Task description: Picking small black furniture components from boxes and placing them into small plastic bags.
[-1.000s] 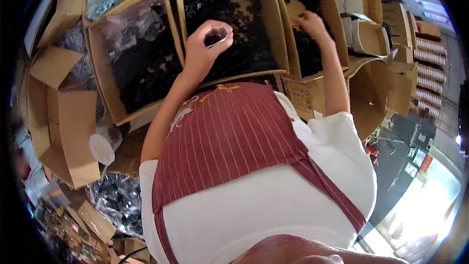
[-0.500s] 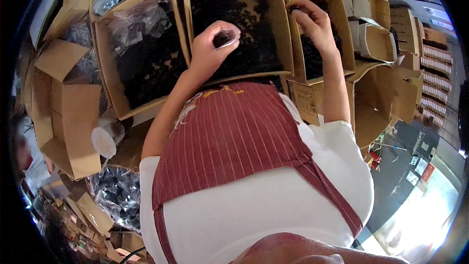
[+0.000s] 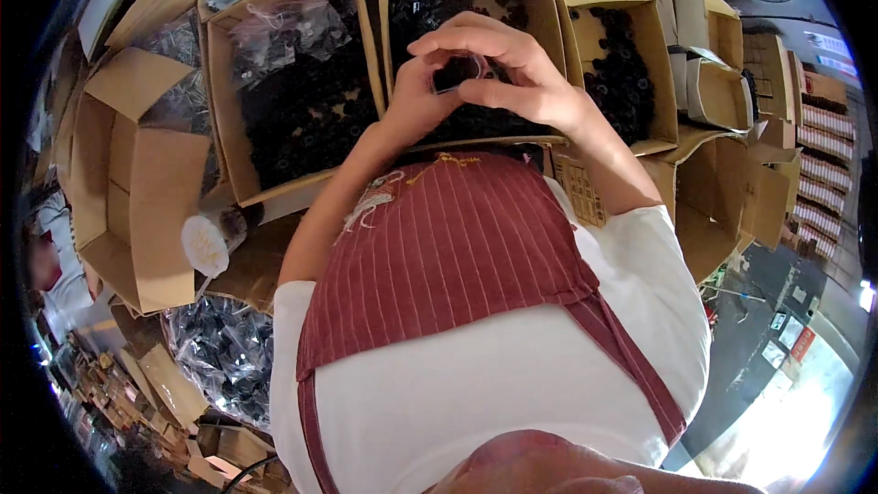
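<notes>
My left hand (image 3: pixel 413 99) is wrapped round a small clear plastic bag (image 3: pixel 445 87), whose mouth faces up with dark contents showing inside. Arched over that mouth, my right hand (image 3: pixel 523 71) has its thumb at the near edge and its fingertips by my left hand, closing on the bag. Both hands are above the middle cardboard box (image 3: pixel 549 37), which has small black parts along its bottom. To the right, another cardboard box (image 3: pixel 666 82) contains loose black ring-like parts (image 3: pixel 622 82). Whether my right fingers also hold a part is hidden.
A left cardboard box (image 3: pixel 224 119) holds black parts and clear bags (image 3: pixel 302 37). Open-flapped cartons (image 3: pixel 169 210) stand farther left, near a white round-headed object (image 3: pixel 204 245). Below lies a large clear bag of dark pieces (image 3: pixel 224 357). More cartons (image 3: pixel 713 96) line the right side.
My right hand has left the right-hand box and come left to the bag in my left hand. The view has shifted slightly, and my left hand stays over the middle box.
</notes>
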A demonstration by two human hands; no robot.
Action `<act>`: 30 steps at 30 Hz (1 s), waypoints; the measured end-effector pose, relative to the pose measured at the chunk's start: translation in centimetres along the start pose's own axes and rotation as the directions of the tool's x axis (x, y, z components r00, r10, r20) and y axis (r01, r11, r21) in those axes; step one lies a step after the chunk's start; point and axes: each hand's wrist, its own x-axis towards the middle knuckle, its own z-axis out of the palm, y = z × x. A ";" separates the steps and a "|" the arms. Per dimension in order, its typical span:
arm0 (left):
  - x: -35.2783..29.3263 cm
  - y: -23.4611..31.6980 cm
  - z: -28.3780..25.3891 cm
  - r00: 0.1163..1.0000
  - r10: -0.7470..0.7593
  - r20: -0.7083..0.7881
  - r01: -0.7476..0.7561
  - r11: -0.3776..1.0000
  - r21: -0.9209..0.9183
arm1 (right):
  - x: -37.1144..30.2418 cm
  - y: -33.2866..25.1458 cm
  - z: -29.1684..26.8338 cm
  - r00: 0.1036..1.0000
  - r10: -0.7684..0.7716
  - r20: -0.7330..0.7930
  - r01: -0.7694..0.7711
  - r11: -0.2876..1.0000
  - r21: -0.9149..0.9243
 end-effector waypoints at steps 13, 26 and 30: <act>0.0 0.5 -0.4 0.998 -0.046 0.042 0.050 0.992 -0.117 | -4.7 -0.7 -0.2 0.954 -0.003 -0.301 -0.178 0.802 -0.570; -0.6 2.0 0.2 0.987 0.163 -0.006 -0.162 0.984 0.072 | -6.3 -2.1 4.7 0.820 0.020 -0.572 -0.369 0.783 -0.502; -1.4 4.1 0.1 0.975 0.193 0.106 -0.214 0.945 0.246 | -7.4 -3.4 5.7 0.860 0.066 -0.507 -0.388 0.731 -0.562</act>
